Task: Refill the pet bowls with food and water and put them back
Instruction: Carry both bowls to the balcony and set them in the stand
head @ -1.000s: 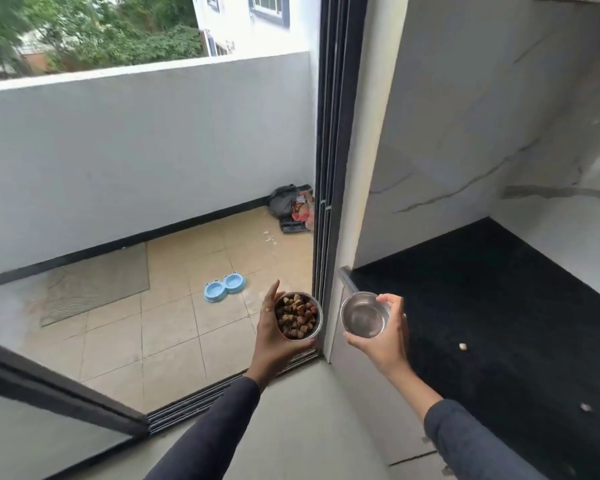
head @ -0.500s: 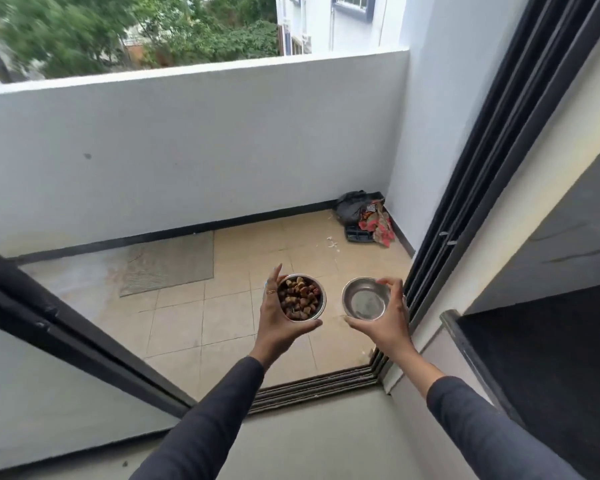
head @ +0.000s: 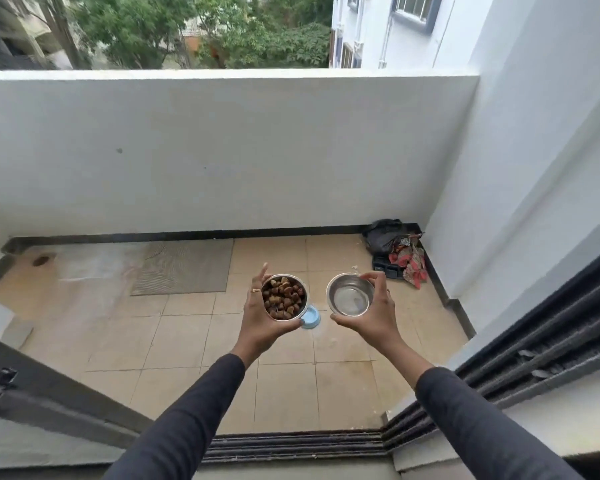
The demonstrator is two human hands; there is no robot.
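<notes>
Bowls are both up in the air at the balcony doorway: the left hand [head: 260,320] cups a steel food bowl [head: 284,297] heaped with brown kibble, fingers wrapped round its side and thumb under the near rim, and the right hand [head: 371,313] pinches a steel water bowl [head: 350,294] by its rim, thumb in front and fingers curled over the far edge. Whether much water lies in it is hard to tell; the bottom only shines.

On the tiled floor [head: 187,344] below, a blue plastic stand [head: 310,317] peeks out from behind the food bowl, mostly hidden. That looks like where they belong.

To finish well, I would say: step over the door track [head: 291,445], crouch low, keep the water bowl level all the way down, and seat each bowl straight into its ring instead of dropping it. Setting the water down first frees a hand to steady the stand.

Count: 2 steel bowls, 2 hands, 1 blue stand, 1 grey mat [head: 184,268], 1 heap of bags [head: 395,247] in the corner.
</notes>
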